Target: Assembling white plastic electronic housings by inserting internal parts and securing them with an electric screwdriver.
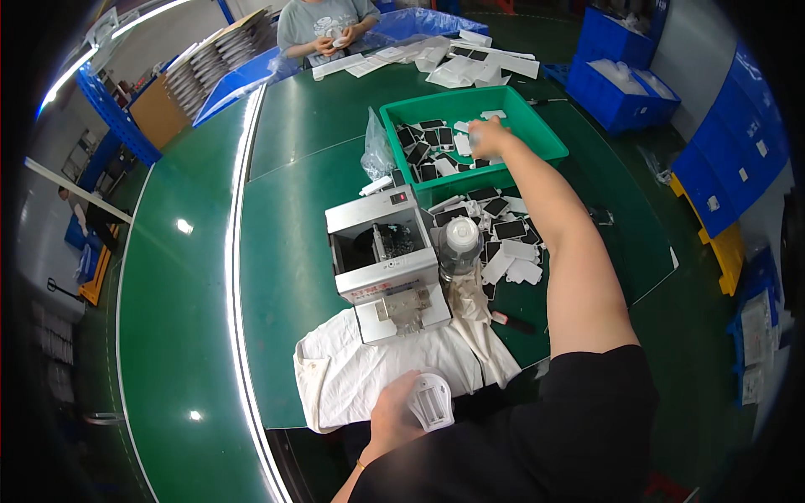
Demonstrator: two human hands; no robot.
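Observation:
My left hand (396, 417) is closed around the edge of a white plastic housing (433, 402) with a ribbed rectangular recess, just off the near table edge. My right arm stretches far over a green bin (524, 180), and my right hand (490, 139) is inside it among small white and black parts (429, 159). That hand is smeared, so whether its fingers grip anything is unclear. Between the hands stands a silver box-shaped screw feeder (381, 275) with small metal bits in its open top. Beside it are a clear plastic bottle (460, 245) and a pile of white parts with black panels (510, 243).
White cloth (394, 362) lies under the feeder's front. A red-and-black handled tool (513, 322) rests right of it. A clear plastic bag (377, 149) leans by the bin. Across the table a person (327, 29) handles a white piece near white sheets (470, 63). Blue crates (620, 96) stand right.

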